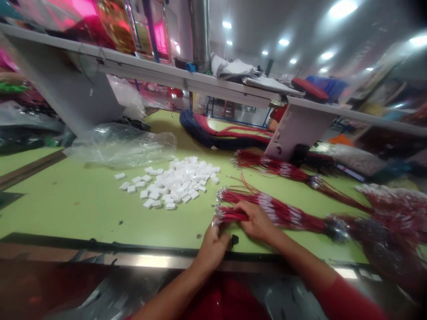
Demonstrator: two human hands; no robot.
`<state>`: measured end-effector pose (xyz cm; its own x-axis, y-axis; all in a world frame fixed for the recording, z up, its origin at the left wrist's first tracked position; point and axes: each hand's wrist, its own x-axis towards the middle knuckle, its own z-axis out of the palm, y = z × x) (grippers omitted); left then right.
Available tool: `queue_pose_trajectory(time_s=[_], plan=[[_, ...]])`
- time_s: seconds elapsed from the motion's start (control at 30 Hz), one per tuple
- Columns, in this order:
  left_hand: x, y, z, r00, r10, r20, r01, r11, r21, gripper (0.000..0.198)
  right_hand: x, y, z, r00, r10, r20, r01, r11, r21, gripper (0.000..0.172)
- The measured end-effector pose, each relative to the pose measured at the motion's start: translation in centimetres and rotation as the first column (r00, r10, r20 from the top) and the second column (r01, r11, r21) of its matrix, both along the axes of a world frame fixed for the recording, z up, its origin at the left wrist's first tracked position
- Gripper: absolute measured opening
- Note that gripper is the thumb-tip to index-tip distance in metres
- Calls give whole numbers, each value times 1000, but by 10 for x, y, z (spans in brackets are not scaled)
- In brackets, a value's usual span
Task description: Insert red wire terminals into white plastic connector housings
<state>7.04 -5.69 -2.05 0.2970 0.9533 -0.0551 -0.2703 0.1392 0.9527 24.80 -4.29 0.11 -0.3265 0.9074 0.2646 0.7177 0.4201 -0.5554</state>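
Note:
A bundle of thin red cords (287,213) with small silver ends lies on the green table (83,204) near its front edge. My right hand (255,220) lies curled over the bundle's left end, fingers closed around some cords. My left hand (213,244) is just below it, fingertips pinched at the silver cord tips. A heap of small white blocks (176,180) sits further out, to the left of both hands.
More red cord bundles (276,166) and a dark blue and red bundle (213,131) lie at the back right. A crumpled clear plastic bag (120,144) rests at the back left. A grey shelf (167,75) on slanted supports spans above the table.

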Motion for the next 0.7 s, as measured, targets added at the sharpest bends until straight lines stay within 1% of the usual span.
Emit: queue_pose_trajectory(time_s=[0.03,0.07,0.1,0.13,0.17,0.23,0.3,0.37,0.43,0.47,0.5,0.53,0.6,0.63,0.7], plan=[[-3,2,0,996,6,-86,6,992,129,51,2,2,5,996,-1,-89,-5,998,-65,16],[-5,6,0,983,15,-182,34,964,262,57,4,4,10,983,-21,-180,-1,993,-121,9],[-6,12,-1,958,24,-285,90,921,378,61,7,6,17,962,-49,-268,5,987,-161,9],[-6,21,-2,918,26,-396,174,870,461,64,9,6,24,940,-63,-334,-7,979,-205,16],[-3,32,-4,866,25,-499,267,822,504,65,12,6,30,924,-58,-379,-42,967,-250,21],[8,59,-7,733,21,-680,450,735,508,56,16,3,43,914,4,-405,-148,934,-325,28],[25,88,-10,694,16,-720,509,697,506,40,17,-3,51,912,115,-395,-275,885,-376,32],[40,112,-10,651,35,-758,566,644,515,32,14,-7,53,892,231,-388,-400,801,-445,34],[48,125,-9,611,82,-787,600,602,528,36,7,-7,47,886,284,-367,-448,727,-519,36],[47,128,-9,587,110,-802,614,585,530,38,3,-5,41,889,276,-366,-445,709,-546,37],[43,128,-8,563,139,-815,626,571,530,40,0,0,34,892,242,-381,-432,703,-565,40],[37,129,-7,537,171,-826,636,561,530,41,-3,5,25,890,177,-420,-408,722,-559,45],[19,130,-4,483,252,-838,635,559,534,43,-5,19,8,858,-7,-513,-318,777,-543,47],[10,134,-1,456,301,-837,622,565,542,42,-5,26,-1,828,-87,-553,-282,789,-546,48],[-5,148,7,398,407,-822,580,583,569,41,-4,38,-16,771,-195,-606,-238,795,-558,50]])
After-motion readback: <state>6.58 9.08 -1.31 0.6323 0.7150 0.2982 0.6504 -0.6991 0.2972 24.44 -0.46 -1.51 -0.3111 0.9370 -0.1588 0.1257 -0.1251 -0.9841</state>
